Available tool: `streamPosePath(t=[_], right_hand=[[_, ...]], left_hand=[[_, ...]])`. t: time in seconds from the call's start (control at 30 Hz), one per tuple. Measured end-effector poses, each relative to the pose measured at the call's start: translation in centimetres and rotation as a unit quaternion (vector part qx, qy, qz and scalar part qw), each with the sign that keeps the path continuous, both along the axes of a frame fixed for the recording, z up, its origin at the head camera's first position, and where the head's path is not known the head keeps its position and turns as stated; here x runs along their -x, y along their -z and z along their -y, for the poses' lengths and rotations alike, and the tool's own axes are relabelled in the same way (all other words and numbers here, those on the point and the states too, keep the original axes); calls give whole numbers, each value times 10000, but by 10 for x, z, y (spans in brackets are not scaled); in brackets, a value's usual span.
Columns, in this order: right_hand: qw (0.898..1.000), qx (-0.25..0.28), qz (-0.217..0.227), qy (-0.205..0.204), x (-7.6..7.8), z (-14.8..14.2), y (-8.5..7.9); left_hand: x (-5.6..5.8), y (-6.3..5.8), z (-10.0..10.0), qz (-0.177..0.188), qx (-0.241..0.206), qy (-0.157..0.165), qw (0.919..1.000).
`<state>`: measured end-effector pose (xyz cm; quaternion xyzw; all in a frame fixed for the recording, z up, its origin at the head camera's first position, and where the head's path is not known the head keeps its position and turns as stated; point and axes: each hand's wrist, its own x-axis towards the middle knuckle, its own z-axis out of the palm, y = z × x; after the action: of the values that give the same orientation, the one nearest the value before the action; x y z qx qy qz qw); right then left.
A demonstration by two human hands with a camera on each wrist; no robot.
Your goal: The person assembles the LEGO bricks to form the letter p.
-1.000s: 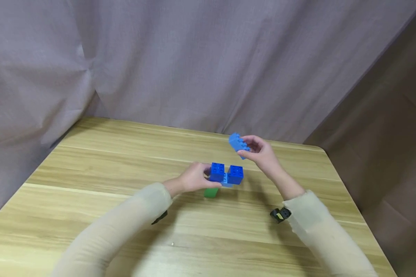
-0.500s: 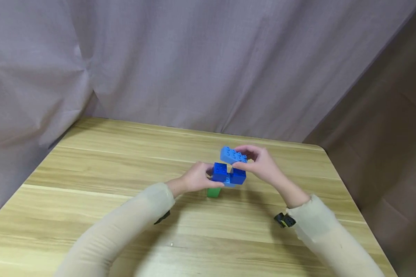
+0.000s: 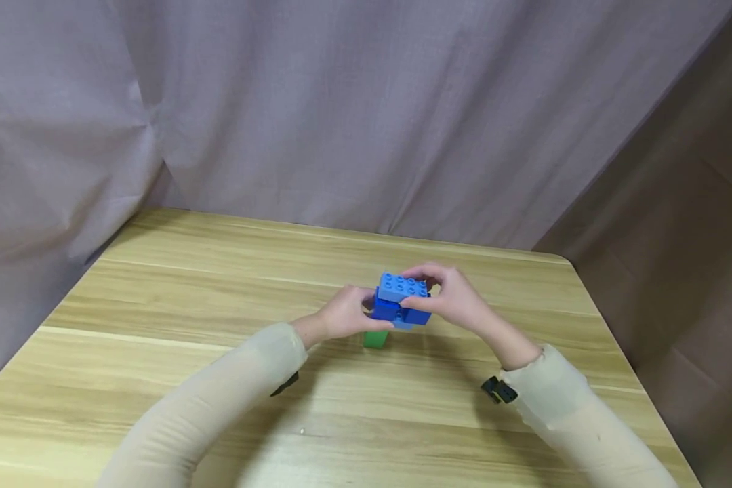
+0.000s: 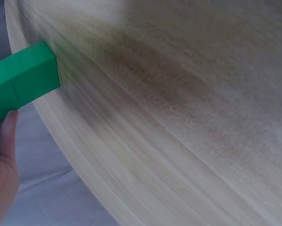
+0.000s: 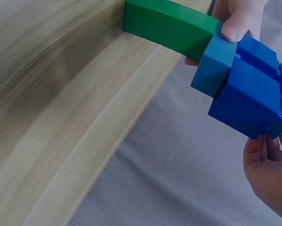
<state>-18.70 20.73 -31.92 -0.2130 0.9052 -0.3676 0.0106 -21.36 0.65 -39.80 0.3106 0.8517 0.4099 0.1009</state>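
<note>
Between both hands is a toy-brick build. My left hand grips it from the left, its thumb on the lower light blue brick in the right wrist view. Two dark blue bricks stand side by side on that brick. Below it, a column of green bricks reaches down towards the table. My right hand pinches an upper light blue brick, studs up, lying across the tops of the dark blue pair. A narrow gap shows between this brick and the dark blue ones in the right wrist view.
The wooden table spreads around the build, and a grey curtain hangs behind its far edge. A tiny pale speck lies on the near part of the tabletop. Dark straps sit at the wrists.
My right hand has carried the light blue brick down and left, levelling it from a tilt onto the dark blue bricks. My left hand has kept its grip almost in place.
</note>
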Motion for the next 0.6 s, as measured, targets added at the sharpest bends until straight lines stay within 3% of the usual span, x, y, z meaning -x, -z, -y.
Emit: streamPosePath(t=[0.6], right_hand=[[9980,-455,-355,-249,-2,4,-5]], left_hand=[[-1,-2,0,59,-34,2,10000]])
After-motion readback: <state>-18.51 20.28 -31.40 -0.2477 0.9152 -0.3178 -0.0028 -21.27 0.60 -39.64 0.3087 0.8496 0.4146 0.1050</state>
